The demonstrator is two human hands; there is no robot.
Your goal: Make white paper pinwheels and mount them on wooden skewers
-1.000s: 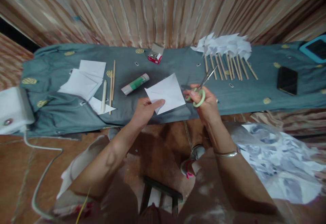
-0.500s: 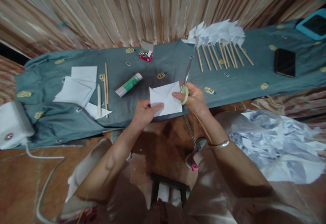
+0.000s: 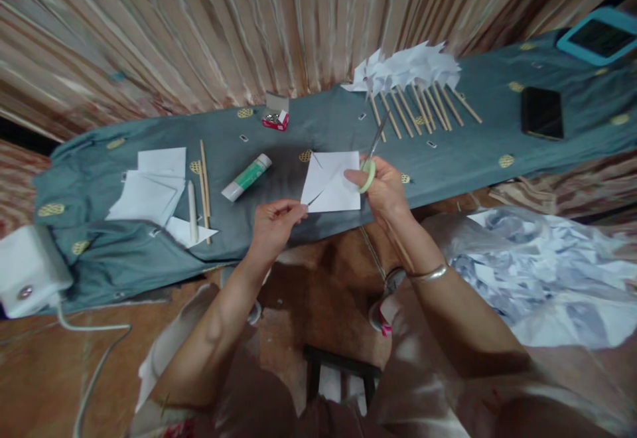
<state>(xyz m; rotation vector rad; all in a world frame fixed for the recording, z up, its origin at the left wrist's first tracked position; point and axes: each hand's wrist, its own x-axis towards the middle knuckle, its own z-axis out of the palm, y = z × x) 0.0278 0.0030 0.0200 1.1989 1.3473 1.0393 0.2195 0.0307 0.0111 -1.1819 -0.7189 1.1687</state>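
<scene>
A square white sheet of paper (image 3: 334, 189) is held over the table's front, with dark slits running diagonally inward from its two left corners. My left hand (image 3: 275, 227) pinches the lower left corner. On the other side, my right hand (image 3: 385, 189) is closed around green-handled scissors (image 3: 369, 174), their blades pointing up and away. Its thumb also presses on the right edge of the paper. Beyond the scissors lies a row of white folded-paper pinwheels (image 3: 405, 73) on wooden sticks.
Left on the cloth-covered table (image 3: 293, 229) lie a glue stick (image 3: 247, 177), two wooden sticks (image 3: 204, 182), a white rod (image 3: 192, 212) and paper squares (image 3: 144, 192). A small red box (image 3: 275, 119) stands behind. Rightward are a phone (image 3: 542, 113) and a bag of paper scraps (image 3: 547, 272).
My left hand has shifted from gripping the paper's lower edge to pinching its lower left corner. The paper has turned a little and opened flatter. The view has shifted slightly.
</scene>
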